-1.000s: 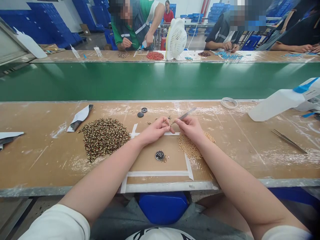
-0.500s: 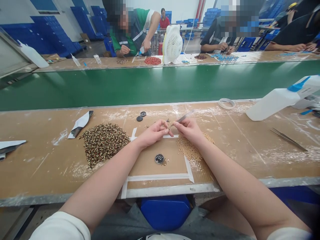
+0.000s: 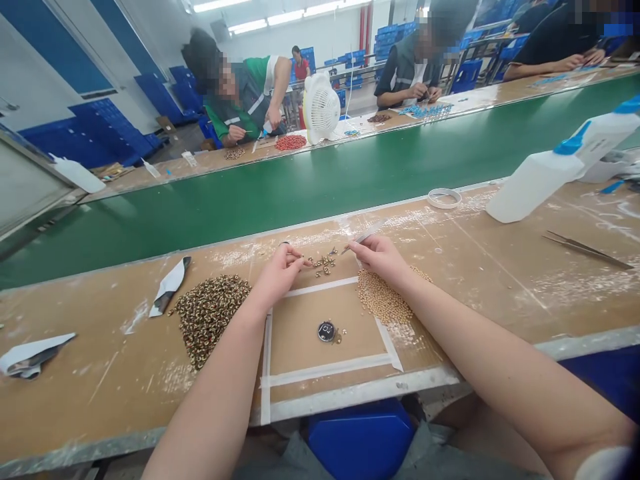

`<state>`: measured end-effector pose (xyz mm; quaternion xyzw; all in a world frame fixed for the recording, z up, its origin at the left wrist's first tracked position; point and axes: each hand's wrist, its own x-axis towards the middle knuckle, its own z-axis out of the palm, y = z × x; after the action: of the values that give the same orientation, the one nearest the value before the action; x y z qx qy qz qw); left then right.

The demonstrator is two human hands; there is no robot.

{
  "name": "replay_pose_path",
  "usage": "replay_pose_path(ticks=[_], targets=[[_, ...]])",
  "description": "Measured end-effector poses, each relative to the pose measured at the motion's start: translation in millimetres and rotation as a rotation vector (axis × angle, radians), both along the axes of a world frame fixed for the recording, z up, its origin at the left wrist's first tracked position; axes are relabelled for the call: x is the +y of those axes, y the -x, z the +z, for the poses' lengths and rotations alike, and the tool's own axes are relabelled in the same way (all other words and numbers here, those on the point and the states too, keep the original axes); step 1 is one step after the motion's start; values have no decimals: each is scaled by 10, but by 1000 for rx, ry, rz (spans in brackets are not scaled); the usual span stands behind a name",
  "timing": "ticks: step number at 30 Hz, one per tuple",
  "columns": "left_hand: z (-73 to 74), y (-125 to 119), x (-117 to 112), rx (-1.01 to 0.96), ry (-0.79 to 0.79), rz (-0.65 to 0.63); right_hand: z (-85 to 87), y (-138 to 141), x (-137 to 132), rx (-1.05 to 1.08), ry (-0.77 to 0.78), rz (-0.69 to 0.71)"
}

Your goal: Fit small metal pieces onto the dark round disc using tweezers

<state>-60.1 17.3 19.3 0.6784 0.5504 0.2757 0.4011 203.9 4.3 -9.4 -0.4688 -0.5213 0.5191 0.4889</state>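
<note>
My left hand (image 3: 281, 275) is closed, thumb and fingertips drawn together, beside a loose group of small brass-coloured pieces (image 3: 325, 261). Whatever it may hold is too small to make out. In my right hand (image 3: 379, 259) is a pair of metal tweezers (image 3: 369, 231), pinched between thumb and fingers, with the tip toward those pieces. Under the right wrist lies a heap of tan beads (image 3: 383, 298). Left of my left forearm is a large pile of dark and gold pieces (image 3: 213, 313). A round black dish (image 3: 327, 331) sits inside the white-taped rectangle (image 3: 330, 373).
Glue bottles (image 3: 533, 183) and a tape roll (image 3: 444, 198) stand at the right, with another pair of tweezers (image 3: 587, 249) nearer. Folded scraps (image 3: 170, 287) lie left. Beyond the green belt (image 3: 280, 193), people work near a white fan (image 3: 321, 109).
My hands have come apart: the left has moved left, away from the right, uncovering the small brass pieces. The right still holds the tweezers. The camera view has tilted.
</note>
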Motion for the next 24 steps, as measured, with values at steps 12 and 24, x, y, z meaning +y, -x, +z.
replay_pose_path(ticks=[12, 24], targets=[[-76, 37, 21, 60, 44, -42, 33, -160, 33, -635, -210, -3], [-80, 24, 39, 243, -116, 57, 90, -229, 20, -889, -136, 85]])
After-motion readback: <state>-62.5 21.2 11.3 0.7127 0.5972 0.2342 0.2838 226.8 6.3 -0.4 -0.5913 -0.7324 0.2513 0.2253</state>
